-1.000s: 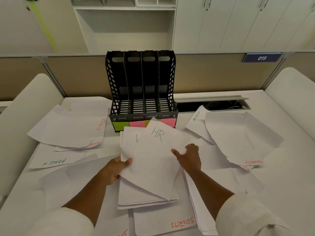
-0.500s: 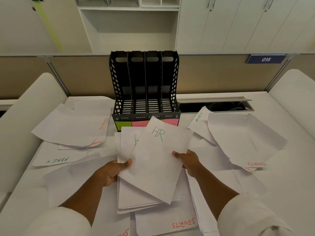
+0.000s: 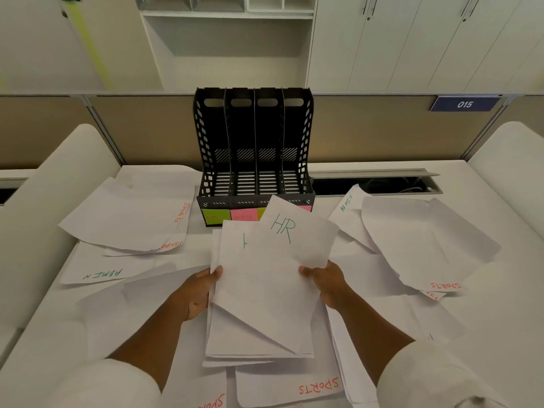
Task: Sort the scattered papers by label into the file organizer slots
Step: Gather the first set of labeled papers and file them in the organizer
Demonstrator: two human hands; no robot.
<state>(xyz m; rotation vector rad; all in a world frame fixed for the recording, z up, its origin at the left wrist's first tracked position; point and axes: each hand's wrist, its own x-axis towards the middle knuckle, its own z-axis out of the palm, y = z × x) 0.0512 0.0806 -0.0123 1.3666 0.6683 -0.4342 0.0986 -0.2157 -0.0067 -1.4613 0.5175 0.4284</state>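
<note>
Papers (image 3: 259, 293) marked "HR" in green are held as a small stack between both hands, just in front of the file organizer (image 3: 253, 148). The left hand (image 3: 197, 293) grips the stack's left edge, thumb laid over the top sheet and fingers curled underneath; the right hand (image 3: 326, 282) pinches the right edge in the same way, thumb on top. The top sheet is turned askew — its upper corner overlaps the organizer's lower front, partly covering the sticky labels (image 3: 232, 214) there, green and pink. What is written on those labels cannot be read.

The organizer is black, with four upright slots, and stands on the white desk (image 3: 494, 334) at the back, against a tan partition (image 3: 368, 131). No sheets are seen in its slots.

Loose sheets are spread over the desk on every side. To the left lie a "SPORTS" sheet (image 3: 126, 219) in red and an "ADMIN" sheet (image 3: 100, 270) in green — both upside down to the camera. To the right, an "ADMIN" page (image 3: 347, 207) lies beside a curled "SPORTS" page (image 3: 421, 245). Below the held stack, another "SPORTS" paper (image 3: 288, 387) rests near the desk's front edge.

A blue plate (image 3: 464, 103) reading "015" is fixed on the partition.
</note>
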